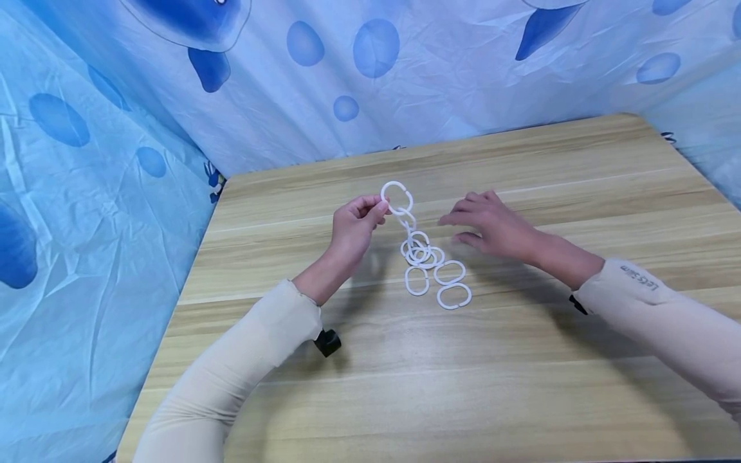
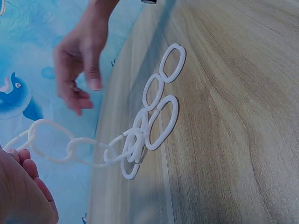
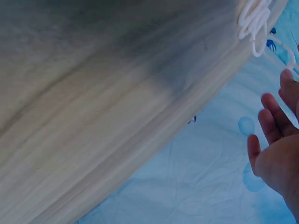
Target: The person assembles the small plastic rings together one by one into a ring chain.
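Note:
My left hand (image 1: 357,225) pinches the top ring of a chain of white plastic links (image 1: 396,197) between thumb and fingers. From that ring several links (image 2: 84,150) hang down to the wooden table (image 1: 509,373). The lower links (image 1: 421,252) lie there in an overlapping heap, with a few single-looking ovals (image 1: 454,296) spread at the near side. To the right of the chain, my right hand (image 1: 492,225) hovers over the table with loosely bent fingers and nothing in them. In the right wrist view the right hand (image 3: 280,149) shows with its fingers apart.
A blue patterned curtain (image 1: 370,96) hangs behind the table, and a lighter blue sheet (image 1: 75,257) lines its left side. Under the left sleeve a small black device (image 1: 328,343) sits at the wrist.

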The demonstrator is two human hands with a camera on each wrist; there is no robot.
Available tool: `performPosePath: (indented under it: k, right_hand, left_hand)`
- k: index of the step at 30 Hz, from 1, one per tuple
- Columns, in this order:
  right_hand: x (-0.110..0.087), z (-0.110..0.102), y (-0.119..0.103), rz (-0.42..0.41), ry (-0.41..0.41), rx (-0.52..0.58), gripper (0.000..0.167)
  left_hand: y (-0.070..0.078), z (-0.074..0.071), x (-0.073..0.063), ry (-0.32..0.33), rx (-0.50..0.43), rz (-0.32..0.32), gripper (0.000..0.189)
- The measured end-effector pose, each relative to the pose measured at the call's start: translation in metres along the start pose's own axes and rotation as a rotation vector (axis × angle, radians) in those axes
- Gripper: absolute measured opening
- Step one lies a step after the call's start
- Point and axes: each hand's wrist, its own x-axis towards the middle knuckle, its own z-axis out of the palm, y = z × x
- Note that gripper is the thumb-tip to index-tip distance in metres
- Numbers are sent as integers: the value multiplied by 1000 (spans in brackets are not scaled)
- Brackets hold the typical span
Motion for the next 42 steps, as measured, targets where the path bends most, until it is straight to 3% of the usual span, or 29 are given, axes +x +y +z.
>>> performPosePath:
  k: [6,11,18,25,42]
  right_hand:
    - [-10,5,-5,-39,-172,14,40]
    - [-15,6,-10,-70,-270,16,50]
    - [-18,11,-13,-52,-382,13,60]
    - [-21,18,-14,-71,-369,6,64]
    - [-21,20,-9,-91,-342,-7,52]
  left_hand:
    - [0,0,0,23,-18,1,18]
    - [0,0,0,24,-28,3,16]
    - [-2,-1,-1,6,-37,-13,15]
    - [-2,-1,-1,-8,-33,-31,15]
    - [-2,-1,-1,-5,-36,-35,14]
